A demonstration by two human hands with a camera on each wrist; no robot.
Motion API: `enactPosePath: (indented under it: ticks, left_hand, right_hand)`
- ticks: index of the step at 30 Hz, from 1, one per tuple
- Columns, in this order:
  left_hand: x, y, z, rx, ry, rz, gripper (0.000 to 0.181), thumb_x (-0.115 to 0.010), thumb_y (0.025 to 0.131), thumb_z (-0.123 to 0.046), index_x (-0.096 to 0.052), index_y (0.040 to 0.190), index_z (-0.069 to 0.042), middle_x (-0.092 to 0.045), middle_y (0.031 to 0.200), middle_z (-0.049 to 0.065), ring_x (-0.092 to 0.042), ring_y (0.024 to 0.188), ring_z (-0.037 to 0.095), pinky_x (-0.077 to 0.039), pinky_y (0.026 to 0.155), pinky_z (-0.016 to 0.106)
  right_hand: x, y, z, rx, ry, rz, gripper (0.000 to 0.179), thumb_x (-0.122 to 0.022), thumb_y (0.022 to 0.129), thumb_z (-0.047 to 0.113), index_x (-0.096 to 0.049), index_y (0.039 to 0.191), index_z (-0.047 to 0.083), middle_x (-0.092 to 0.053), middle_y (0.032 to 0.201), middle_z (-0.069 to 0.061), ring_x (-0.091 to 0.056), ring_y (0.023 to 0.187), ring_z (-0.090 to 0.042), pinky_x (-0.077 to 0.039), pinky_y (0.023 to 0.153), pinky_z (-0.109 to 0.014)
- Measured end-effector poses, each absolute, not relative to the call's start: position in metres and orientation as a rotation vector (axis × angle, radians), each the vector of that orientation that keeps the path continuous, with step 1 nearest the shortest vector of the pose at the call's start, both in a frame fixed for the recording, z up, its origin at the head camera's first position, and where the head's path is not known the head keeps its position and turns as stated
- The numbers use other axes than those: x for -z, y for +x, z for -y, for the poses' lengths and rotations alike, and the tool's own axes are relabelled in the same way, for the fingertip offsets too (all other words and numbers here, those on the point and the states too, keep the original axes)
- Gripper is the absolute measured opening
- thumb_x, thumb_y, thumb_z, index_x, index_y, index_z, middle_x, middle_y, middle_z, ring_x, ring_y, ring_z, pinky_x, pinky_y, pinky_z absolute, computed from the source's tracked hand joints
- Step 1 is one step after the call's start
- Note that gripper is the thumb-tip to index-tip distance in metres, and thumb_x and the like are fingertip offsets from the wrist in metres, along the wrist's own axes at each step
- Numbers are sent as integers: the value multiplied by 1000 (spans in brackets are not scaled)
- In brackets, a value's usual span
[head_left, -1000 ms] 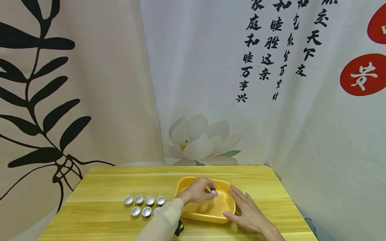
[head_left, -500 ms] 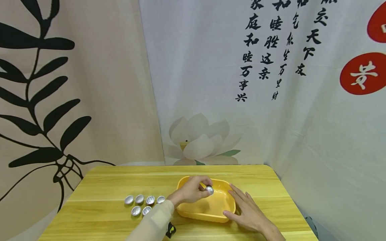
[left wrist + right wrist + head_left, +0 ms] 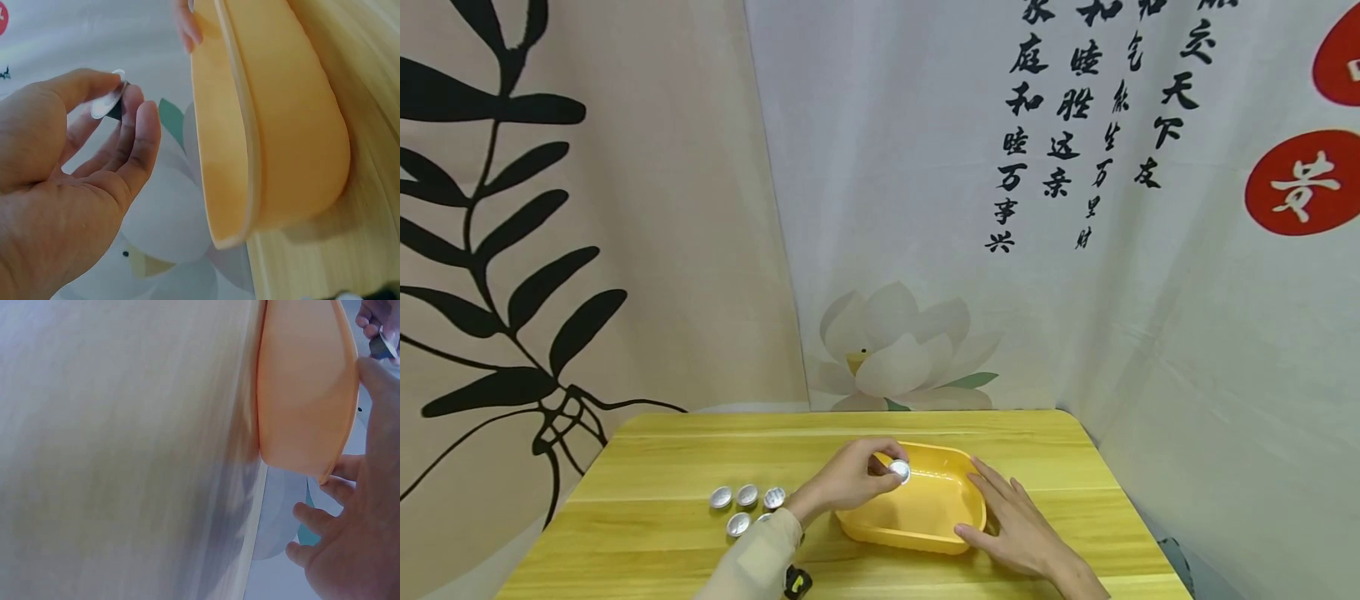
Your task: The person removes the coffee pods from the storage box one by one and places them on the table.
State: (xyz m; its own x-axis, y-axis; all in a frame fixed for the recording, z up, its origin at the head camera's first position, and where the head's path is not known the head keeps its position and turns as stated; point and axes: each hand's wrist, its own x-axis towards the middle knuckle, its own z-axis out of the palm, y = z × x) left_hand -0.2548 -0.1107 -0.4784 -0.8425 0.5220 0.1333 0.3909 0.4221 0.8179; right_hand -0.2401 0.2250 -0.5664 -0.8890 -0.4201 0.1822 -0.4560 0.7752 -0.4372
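My left hand (image 3: 850, 477) is over the left end of a yellow plastic tray (image 3: 910, 546). Between its thumb and fingertips it pinches a small coffee capsule (image 3: 899, 472), silver-faced with a dark body, as the left wrist view shows (image 3: 109, 105). My right hand (image 3: 1022, 533) rests against the tray's right end, fingers spread and fairly straight, thumb near the front corner. In the right wrist view, thumb and fingertips touch the tray's rim (image 3: 347, 419). Seen from the head, no capsule shows on the tray's visible floor.
Left of the tray, several more capsules (image 3: 738, 525) stand in rows on the wooden table (image 3: 647, 533), silver side up; my left forearm hides part of them. A black strap piece (image 3: 797, 582) shows beside the left sleeve (image 3: 756, 554). A printed curtain (image 3: 925, 208) hangs behind.
My left hand has moved left across the tray, carrying the capsule from over its middle to near its left end. The forearm now covers more of the rows. My right hand has stayed put.
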Motion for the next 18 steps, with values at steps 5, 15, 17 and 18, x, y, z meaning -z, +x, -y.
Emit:
enactPosePath:
  ticks: [5, 15, 17, 18]
  left_hand:
    - [478, -249, 127, -1442, 767, -2512, 29, -88, 99, -14, -75, 125, -10, -75, 121, 11, -69, 88, 10, -60, 78, 20]
    - [481, -238, 155, -1432, 724, -2596, 27, -91, 96, -14, -76, 119, -14, -77, 108, 4, -68, 84, 8, -60, 77, 20]
    - [480, -235, 161, -1427, 706, -2621, 29, -91, 96, -16, -76, 121, -14, -77, 107, 5, -69, 83, 8, -60, 75, 20]
    - [481, -234, 164, -1428, 702, -2632, 30, -91, 96, -16, -77, 122, -15, -76, 107, 5, -69, 82, 8, -61, 74, 20]
  right_hand:
    - [566, -241, -226, -732, 715, 2904, 93, -68, 103, 73, -52, 168, 8, -33, 187, -7, -42, 169, -36, -27, 135, -78]
    - [566, -240, -226, -721, 723, 2910, 93, -68, 104, 71, -51, 168, 6, -31, 188, -7, -41, 169, -36, -27, 135, -79]
    - [566, -240, -226, -719, 723, 2913, 93, -68, 104, 71, -51, 168, 6, -31, 188, -8, -41, 169, -36, -27, 135, -78]
    - [566, -240, -226, -721, 724, 2908, 93, -68, 104, 71, -51, 168, 6, -32, 187, -8, -42, 169, -36, -27, 135, -79]
